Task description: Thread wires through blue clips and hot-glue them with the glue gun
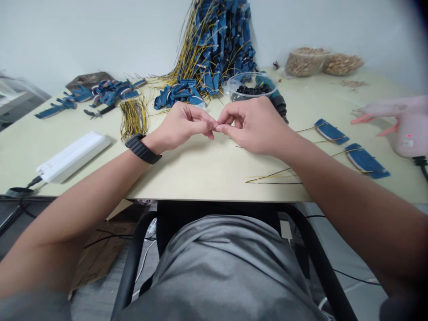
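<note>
Above the middle of the table, my left hand (187, 127) and my right hand (250, 122) meet at the fingertips. Both are closed in a pinch; whatever lies between the fingers is hidden or too small to name. A clear plastic bowl (230, 94) with small black parts (252, 90) stands just behind my right hand. Near my left wrist lies a bundle of yellow and black wires (133, 118). To the right of my right forearm are two blue curved pieces (331, 131) (367, 160) with wires attached, partly covered by that arm.
A tall heap of blue pieces with wires (220, 44) rises against the wall. More blue pieces (177, 93) lie before it. Pliers (100, 111) and a white power strip (73, 156) are left. A pink glue gun (401, 120) stands right; bags of pellets (306, 62) sit behind.
</note>
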{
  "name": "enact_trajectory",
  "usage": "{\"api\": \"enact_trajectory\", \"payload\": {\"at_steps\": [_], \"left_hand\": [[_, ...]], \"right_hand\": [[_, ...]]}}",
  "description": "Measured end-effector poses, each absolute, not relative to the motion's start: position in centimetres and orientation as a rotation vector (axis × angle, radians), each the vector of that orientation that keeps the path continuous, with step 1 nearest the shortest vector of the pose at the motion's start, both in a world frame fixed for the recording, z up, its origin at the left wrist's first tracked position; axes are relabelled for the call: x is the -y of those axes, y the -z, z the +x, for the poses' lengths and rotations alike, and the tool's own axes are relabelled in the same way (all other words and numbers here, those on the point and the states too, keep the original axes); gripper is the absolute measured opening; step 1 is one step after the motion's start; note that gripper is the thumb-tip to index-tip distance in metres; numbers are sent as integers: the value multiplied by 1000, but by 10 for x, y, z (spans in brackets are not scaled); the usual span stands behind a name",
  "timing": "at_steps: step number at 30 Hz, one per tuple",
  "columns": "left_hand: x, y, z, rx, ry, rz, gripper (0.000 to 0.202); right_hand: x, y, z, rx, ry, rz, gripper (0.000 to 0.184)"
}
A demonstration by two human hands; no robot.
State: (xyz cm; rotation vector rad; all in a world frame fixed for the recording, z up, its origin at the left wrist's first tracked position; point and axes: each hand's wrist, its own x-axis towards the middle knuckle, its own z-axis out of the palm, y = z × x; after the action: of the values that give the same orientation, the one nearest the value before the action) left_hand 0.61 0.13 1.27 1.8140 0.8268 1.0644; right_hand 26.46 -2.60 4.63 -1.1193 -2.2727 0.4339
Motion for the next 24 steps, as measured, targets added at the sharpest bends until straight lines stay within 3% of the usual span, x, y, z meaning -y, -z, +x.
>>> {"api": "enact_trajectory", "payload": {"at_steps": [6, 13, 19, 24], "left_hand": [[0, -16, 8, -817, -1073, 1815, 8], [1, -16, 7, -795, -1043, 1779, 10], [2, -15, 7, -910, -1024, 1789, 38], [4, -20, 9, -954, -1003, 1775, 32]], "right_hand": [[31, -52, 261, 2238, -483, -1132, 21], [30, -52, 262, 2227, -458, -1172, 20], [26, -46, 265, 2258, -407, -1119, 14], [24, -45, 264, 2260, -386, -1132, 23]]}}
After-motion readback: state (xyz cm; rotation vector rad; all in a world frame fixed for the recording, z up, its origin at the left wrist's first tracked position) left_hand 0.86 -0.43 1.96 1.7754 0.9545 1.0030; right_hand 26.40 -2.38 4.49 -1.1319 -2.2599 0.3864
